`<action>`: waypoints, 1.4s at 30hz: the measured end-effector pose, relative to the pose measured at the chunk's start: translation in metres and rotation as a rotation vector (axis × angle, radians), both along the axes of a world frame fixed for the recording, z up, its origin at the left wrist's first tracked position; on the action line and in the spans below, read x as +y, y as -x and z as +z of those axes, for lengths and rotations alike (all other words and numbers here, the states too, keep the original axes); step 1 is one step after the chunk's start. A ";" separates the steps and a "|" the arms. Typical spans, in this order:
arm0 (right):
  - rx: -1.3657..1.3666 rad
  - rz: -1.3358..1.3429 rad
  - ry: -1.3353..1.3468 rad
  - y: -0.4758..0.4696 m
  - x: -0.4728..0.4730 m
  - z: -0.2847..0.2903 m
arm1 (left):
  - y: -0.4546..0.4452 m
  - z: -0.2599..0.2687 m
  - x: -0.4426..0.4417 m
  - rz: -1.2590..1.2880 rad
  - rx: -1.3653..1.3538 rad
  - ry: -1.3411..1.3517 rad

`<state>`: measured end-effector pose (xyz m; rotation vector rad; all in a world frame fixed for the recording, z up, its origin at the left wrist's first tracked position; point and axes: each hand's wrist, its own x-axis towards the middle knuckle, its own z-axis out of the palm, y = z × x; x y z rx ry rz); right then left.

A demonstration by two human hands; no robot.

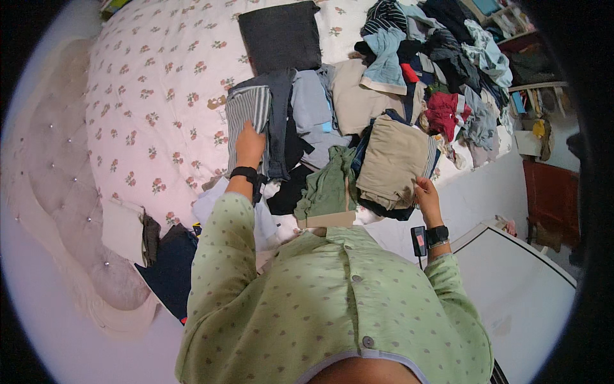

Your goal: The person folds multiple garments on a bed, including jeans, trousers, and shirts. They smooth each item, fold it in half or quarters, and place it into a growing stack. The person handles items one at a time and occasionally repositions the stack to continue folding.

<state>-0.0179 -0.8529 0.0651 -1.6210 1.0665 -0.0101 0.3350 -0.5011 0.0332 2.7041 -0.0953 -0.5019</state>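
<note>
On the floral bed sheet [158, 101], my left hand [250, 144] lies over a folded grey-and-white striped garment [242, 105], which rests partly on dark grey trousers [279, 110]. Whether its fingers pinch the cloth cannot be told. At the near edge of the bed, my right hand [427, 194] grips the lower right corner of a folded beige garment [391, 158] on a stack with dark and striped cloth beneath. Between my hands are a crumpled green garment [328, 185], black cloth [290, 192] and folded light blue-grey clothes [309, 101]. A folded black garment [283, 38] lies beyond them.
A heap of mixed clothes [446, 62] covers the far right of the bed. The tufted headboard [62, 177] stands at left, near folded white [123, 228] and navy cloth [170, 269]. A white-topped surface [518, 288] is at lower right, with shelves [537, 86] beyond.
</note>
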 end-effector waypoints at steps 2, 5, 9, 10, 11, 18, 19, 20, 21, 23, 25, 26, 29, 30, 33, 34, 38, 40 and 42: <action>0.019 0.019 -0.028 -0.001 0.002 0.001 | -0.008 -0.011 0.014 -0.028 -0.097 0.051; 0.005 0.046 -0.041 -0.001 0.002 0.001 | -0.022 -0.032 0.039 -0.022 -0.173 0.055; 0.019 0.088 -0.082 0.003 -0.002 0.001 | -0.041 -0.048 0.075 0.015 0.035 0.328; 0.016 0.082 -0.109 0.004 -0.003 -0.001 | -0.043 -0.052 0.080 0.105 0.046 0.344; 0.010 0.086 -0.136 0.005 -0.004 -0.002 | -0.044 -0.055 0.084 0.110 0.056 0.434; -0.030 0.204 0.082 0.004 -0.001 -0.011 | -0.044 -0.056 0.090 0.160 0.169 0.657; -0.030 0.185 0.033 0.004 -0.001 -0.010 | -0.042 -0.052 0.086 0.142 0.155 0.595; -0.017 0.174 0.004 0.004 0.000 -0.010 | -0.040 -0.046 0.080 0.125 0.141 0.533; -0.020 0.165 -0.027 0.004 0.000 -0.009 | -0.037 -0.039 0.074 0.127 0.146 0.452; -0.048 0.172 -0.033 0.004 0.001 -0.008 | -0.019 -0.026 0.051 0.029 -0.093 0.191; -0.034 0.180 -0.023 0.005 0.001 -0.009 | -0.004 -0.014 0.030 0.024 -0.157 0.212; -0.060 0.157 -0.074 0.005 0.001 -0.010 | 0.002 -0.010 0.019 -0.017 -0.145 0.133; -0.091 0.195 -0.045 0.008 0.000 -0.014 | 0.019 -0.005 -0.005 -0.064 -0.151 -0.047; -0.065 0.226 0.013 0.010 -0.002 -0.014 | 0.019 -0.005 -0.012 -0.038 -0.143 -0.052; 0.008 0.205 0.018 0.015 -0.003 -0.014 | 0.026 -0.004 -0.024 0.047 -0.105 -0.052; -0.025 0.195 -0.037 0.016 -0.003 -0.013 | 0.027 -0.004 -0.027 0.084 -0.070 -0.001; -0.011 0.190 -0.016 0.012 0.001 -0.007 | 0.034 0.000 -0.024 0.041 -0.051 -0.017; 0.043 0.182 -0.060 0.007 0.001 -0.003 | 0.035 -0.002 -0.020 -0.002 -0.032 -0.102; 0.079 0.187 -0.067 0.002 0.001 0.002 | 0.035 -0.008 -0.015 -0.028 -0.067 -0.179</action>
